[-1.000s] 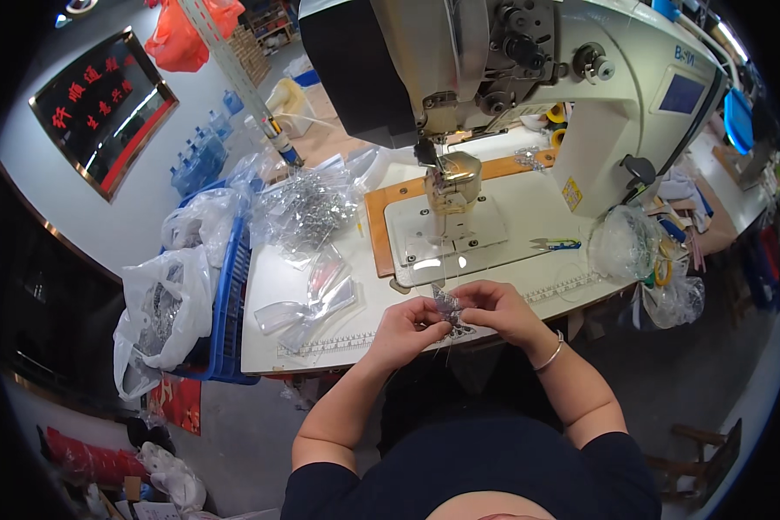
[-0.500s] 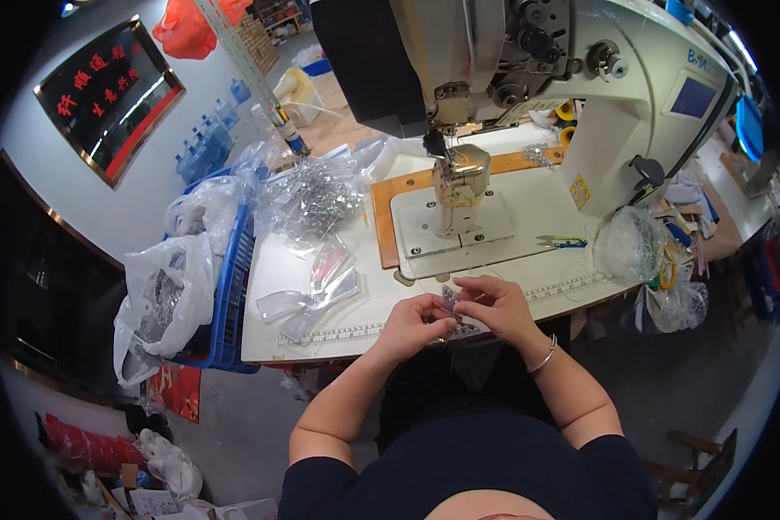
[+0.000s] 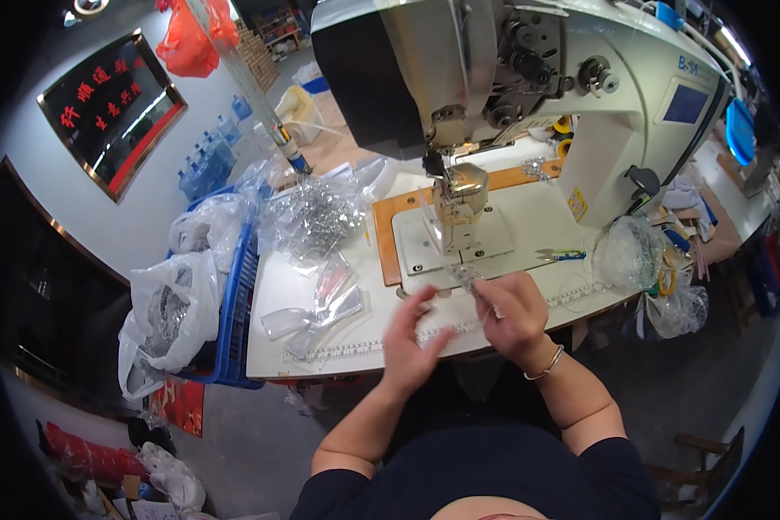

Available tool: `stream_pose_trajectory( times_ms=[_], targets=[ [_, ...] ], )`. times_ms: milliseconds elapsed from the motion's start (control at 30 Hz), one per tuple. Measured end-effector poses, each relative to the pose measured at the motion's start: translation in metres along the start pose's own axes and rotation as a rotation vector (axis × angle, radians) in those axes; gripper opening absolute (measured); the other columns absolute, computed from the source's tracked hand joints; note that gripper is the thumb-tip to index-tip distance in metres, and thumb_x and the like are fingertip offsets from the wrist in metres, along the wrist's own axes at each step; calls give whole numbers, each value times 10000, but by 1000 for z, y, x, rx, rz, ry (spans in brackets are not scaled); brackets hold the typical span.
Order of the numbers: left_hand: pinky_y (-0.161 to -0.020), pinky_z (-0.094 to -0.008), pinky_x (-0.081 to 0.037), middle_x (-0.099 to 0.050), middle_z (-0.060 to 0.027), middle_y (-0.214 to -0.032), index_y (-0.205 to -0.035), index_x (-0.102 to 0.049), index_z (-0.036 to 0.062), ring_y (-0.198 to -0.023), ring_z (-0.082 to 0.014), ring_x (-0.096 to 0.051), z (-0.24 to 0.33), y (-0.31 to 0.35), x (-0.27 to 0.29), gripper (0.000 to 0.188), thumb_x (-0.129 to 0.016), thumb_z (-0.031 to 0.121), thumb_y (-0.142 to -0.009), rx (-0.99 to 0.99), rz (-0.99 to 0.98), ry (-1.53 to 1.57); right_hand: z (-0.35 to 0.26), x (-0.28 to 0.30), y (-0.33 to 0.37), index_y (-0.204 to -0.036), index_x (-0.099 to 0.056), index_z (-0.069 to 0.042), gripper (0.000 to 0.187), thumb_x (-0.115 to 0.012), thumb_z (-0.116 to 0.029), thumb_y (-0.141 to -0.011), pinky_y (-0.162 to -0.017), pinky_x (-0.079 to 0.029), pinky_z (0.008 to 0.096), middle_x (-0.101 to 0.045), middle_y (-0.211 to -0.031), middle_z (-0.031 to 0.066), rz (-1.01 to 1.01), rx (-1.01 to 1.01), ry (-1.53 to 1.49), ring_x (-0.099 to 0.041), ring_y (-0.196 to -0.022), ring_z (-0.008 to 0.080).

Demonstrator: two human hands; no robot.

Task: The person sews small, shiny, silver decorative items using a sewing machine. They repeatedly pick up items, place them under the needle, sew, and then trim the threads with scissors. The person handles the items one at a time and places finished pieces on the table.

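My right hand (image 3: 515,317) is closed on a small clear plastic piece with silvery bits (image 3: 464,276), which juts out from its fingers toward the sewing machine's needle plate (image 3: 438,256). What else those curled fingers may hold is hidden. To its left, my left hand (image 3: 412,340) is blurred by motion, thumb and fingers apart, with nothing visible between them. Both hands are over the front edge of the white table (image 3: 377,325). Above the plate stands the presser foot area of the sewing machine (image 3: 464,195).
Flat clear plastic strips (image 3: 316,308) lie left of my hands, before a bag of silvery metal pieces (image 3: 312,212). A blue crate (image 3: 234,321) with white bags stands at the table's left end. Thread snips (image 3: 563,255) and clear plastic bundles (image 3: 626,251) are on the right.
My hands were together on the plastic piece. Now the left hand has let go and drawn apart, while the right hand has carried the piece nearer the needle plate. The view has shifted slightly.
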State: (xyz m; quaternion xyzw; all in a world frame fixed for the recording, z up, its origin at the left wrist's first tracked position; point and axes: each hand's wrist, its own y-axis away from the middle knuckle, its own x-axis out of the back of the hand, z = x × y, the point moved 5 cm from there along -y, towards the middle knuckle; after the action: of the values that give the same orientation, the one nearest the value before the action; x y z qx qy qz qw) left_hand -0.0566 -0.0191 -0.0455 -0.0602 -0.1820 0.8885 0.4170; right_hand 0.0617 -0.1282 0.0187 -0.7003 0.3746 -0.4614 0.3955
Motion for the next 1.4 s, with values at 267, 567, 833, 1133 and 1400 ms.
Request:
stream_pose_trajectory(
  times_ms=[267,567,833,1133,1400],
  targets=[
    [-1053,-417,-343,-431,-192,-1319,-1397,-262,33,-1258,-292,-415,-18,14,-25,621,-555,279,-909,82,114,852,-45,-29,32,-1030,-650,-31,313,-611,-179,-757,-815,-373,332,-611,-1108,76,-217,248,269,-554,-959,189],
    [-943,-406,-469,-580,-194,-1126,-1232,-456,-10,-1068,-297,-582,-28,11,0,294,-467,42,-943,58,234,806,-27,-18,39,-1004,-639,-37,283,-693,-69,-728,-786,-401,340,-631,-1015,78,-108,-29,-103,-574,-881,213],
    [-921,-404,-485,-580,-181,-1125,-1217,-472,-30,-1051,-272,-591,-43,19,8,291,-488,48,-938,-19,31,612,16,-24,29,-857,-640,-78,246,-786,-131,-666,-771,-408,332,-552,-847,60,-189,-545,-354,-499,-869,231],
    [-895,-382,-501,-571,-134,-1144,-1270,-448,-17,-1021,-212,-591,-45,16,1,339,-470,37,-936,274,235,646,27,-35,36,-803,-647,-104,319,-834,-259,-596,-839,-349,387,-509,-925,49,32,-555,-56,-437,-972,272],
    [-916,-387,-467,-558,-93,-1167,-1322,-396,37,-1051,-182,-560,-53,19,-6,374,-453,101,-957,398,246,632,43,-58,41,-869,-679,-124,324,-784,-338,-649,-884,-298,418,-569,-949,18,-391,-581,-87,-456,-1015,258]
  ],
)
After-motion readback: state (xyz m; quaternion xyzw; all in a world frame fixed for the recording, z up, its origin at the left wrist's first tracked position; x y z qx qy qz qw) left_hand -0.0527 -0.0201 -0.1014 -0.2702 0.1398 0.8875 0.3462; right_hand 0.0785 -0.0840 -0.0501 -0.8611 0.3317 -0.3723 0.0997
